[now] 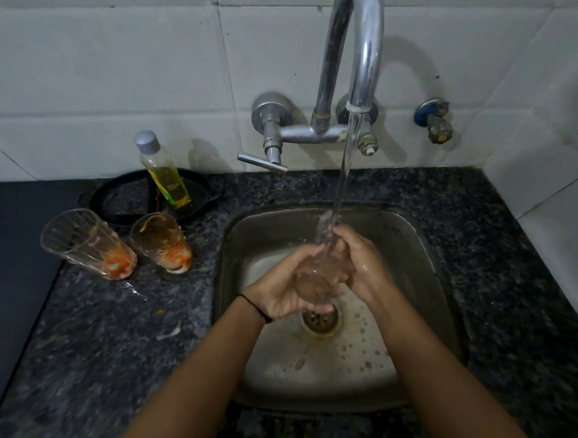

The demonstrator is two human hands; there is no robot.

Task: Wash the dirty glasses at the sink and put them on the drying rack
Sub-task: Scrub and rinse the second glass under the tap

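Dim, greyish light; glare streaks the tap [359,50], edges bow outward, corners soften.

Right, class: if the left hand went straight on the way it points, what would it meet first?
The glass, which the left hand holds over the sink. Just beyond it, probably the right hand, though depth is unclear.

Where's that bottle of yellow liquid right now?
Head view: the bottle stands back left on the counter, in a black dish, just behind the two dirty glasses and left of the tap.
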